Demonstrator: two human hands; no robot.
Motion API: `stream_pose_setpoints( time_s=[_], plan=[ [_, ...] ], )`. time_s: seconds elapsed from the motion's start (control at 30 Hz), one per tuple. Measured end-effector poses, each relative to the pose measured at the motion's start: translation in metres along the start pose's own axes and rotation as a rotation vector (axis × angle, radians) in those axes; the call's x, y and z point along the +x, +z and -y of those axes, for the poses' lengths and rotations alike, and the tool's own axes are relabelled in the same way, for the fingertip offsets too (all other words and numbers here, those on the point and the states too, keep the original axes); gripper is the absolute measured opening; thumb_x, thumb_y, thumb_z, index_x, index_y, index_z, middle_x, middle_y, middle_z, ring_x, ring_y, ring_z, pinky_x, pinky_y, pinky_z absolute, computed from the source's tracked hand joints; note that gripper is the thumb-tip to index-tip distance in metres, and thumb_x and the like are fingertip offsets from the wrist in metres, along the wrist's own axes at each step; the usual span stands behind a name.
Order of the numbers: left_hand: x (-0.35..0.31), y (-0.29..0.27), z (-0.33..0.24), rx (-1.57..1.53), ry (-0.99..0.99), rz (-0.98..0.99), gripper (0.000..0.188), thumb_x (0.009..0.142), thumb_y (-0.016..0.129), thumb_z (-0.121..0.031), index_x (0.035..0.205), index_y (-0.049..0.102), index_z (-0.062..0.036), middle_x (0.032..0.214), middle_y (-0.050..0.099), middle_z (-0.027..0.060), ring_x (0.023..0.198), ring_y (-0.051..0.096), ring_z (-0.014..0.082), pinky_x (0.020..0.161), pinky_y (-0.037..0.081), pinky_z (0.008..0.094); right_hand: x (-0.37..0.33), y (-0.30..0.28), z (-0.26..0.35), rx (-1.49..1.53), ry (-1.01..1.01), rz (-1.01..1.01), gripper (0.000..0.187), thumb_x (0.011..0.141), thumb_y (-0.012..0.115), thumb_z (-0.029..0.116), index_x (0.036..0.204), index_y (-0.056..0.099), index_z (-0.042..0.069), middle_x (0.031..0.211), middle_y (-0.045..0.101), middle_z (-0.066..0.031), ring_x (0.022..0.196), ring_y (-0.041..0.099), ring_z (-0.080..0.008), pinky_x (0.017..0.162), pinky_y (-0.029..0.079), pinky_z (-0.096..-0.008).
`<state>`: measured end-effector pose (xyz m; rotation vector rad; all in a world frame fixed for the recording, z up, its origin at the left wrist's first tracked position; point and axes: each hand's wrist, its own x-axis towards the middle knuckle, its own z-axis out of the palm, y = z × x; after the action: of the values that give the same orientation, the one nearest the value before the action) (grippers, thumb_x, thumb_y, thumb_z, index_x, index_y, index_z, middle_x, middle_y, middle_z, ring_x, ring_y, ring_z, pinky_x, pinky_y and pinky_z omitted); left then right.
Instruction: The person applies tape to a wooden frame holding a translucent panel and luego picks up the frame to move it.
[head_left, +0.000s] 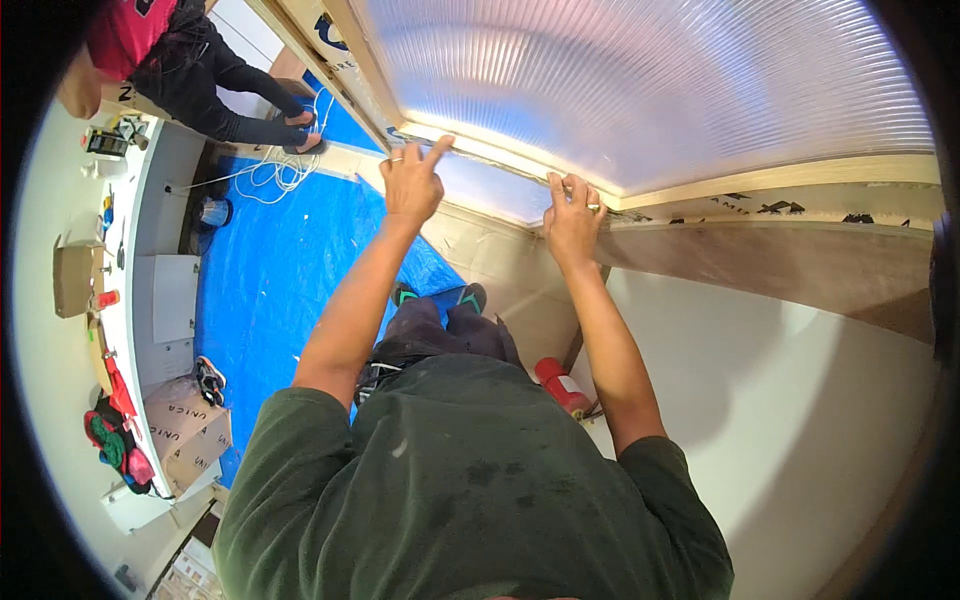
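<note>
A ribbed translucent panel (640,90) sits in a light wooden frame at the upper right. Along its near edge runs a pale wooden strip (500,150). My left hand (412,185) grips the strip near its left corner, index finger stretched along it and the other fingers bent over the wood. Toward the right corner, my right hand (572,220) has its fingers curled onto the same strip. Both hands wear a ring. The undersides of the fingers and the thumbs are partly hidden.
A blue sheet (290,270) covers the floor at left, with a coiled white cable (285,175) on it. Another person (220,80) stands at the upper left. Beside my right arm is a red cylindrical object (560,385). A cluttered white counter (135,260) lines the left wall, above a cardboard box (190,440).
</note>
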<state>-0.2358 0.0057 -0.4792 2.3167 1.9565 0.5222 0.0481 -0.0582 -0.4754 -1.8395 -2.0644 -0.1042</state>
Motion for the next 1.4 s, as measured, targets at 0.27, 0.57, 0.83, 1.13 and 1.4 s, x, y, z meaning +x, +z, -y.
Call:
stream_pose_setpoints(
  time_s=[0.27, 0.57, 0.83, 1.13, 1.4],
  plan=[
    [0.000, 0.005, 0.013, -0.141, -0.278, -0.010, 0.078, 0.087, 0.066, -0.008, 0.157, 0.053, -0.0405, 0.109, 0.065, 0.0148, 0.106, 0.067, 0.0407, 0.090, 0.049, 0.0569, 0.003, -0.001, 0.003, 0.019, 0.032, 0.056, 0.066, 0.083, 0.074, 0.005, 0.145, 0.061, 0.021, 0.139, 0.054, -0.0051, 0.133, 0.050, -0.0301, 0.110, 0.037, -0.0556],
    [-0.005, 0.002, -0.033, -0.319, -0.354, 0.197, 0.086, 0.087, 0.058, -0.004, 0.162, 0.044, -0.0434, 0.138, 0.063, 0.0272, 0.111, 0.069, 0.0490, 0.093, 0.057, 0.0588, 0.002, 0.004, 0.004, 0.011, 0.055, 0.024, 0.056, 0.090, 0.074, 0.014, 0.144, 0.063, 0.022, 0.137, 0.055, -0.0071, 0.131, 0.049, -0.0321, 0.110, 0.035, -0.0599],
    [-0.018, 0.024, 0.016, -0.452, -0.291, -0.177, 0.064, 0.090, 0.072, -0.018, 0.151, 0.053, -0.0217, 0.126, 0.065, 0.0203, 0.107, 0.072, 0.0385, 0.086, 0.061, 0.0461, -0.001, 0.004, -0.004, 0.041, -0.011, -0.016, 0.053, 0.093, 0.075, 0.020, 0.145, 0.063, 0.022, 0.133, 0.056, -0.0079, 0.128, 0.049, -0.0326, 0.109, 0.036, -0.0602],
    [0.009, 0.061, -0.043, -1.575, -0.778, 0.104, 0.037, 0.101, 0.079, -0.039, 0.107, 0.066, -0.0059, 0.098, 0.071, 0.0090, 0.071, 0.072, 0.0207, 0.059, 0.059, 0.0347, 0.003, -0.002, 0.002, 0.038, 0.020, 0.068, 0.059, 0.090, 0.073, 0.017, 0.148, 0.061, 0.020, 0.135, 0.054, -0.0105, 0.132, 0.048, -0.0334, 0.110, 0.035, -0.0609],
    [-0.086, 0.099, 0.086, -0.480, -0.025, 0.292, 0.037, 0.096, 0.078, -0.038, 0.091, 0.076, -0.0010, 0.078, 0.072, 0.0137, 0.068, 0.071, 0.0232, 0.060, 0.056, 0.0421, 0.000, 0.004, 0.004, -0.009, -0.026, 0.075, 0.065, 0.090, 0.073, 0.018, 0.153, 0.057, 0.015, 0.144, 0.051, -0.0144, 0.138, 0.045, -0.0352, 0.112, 0.034, -0.0604]
  ],
)
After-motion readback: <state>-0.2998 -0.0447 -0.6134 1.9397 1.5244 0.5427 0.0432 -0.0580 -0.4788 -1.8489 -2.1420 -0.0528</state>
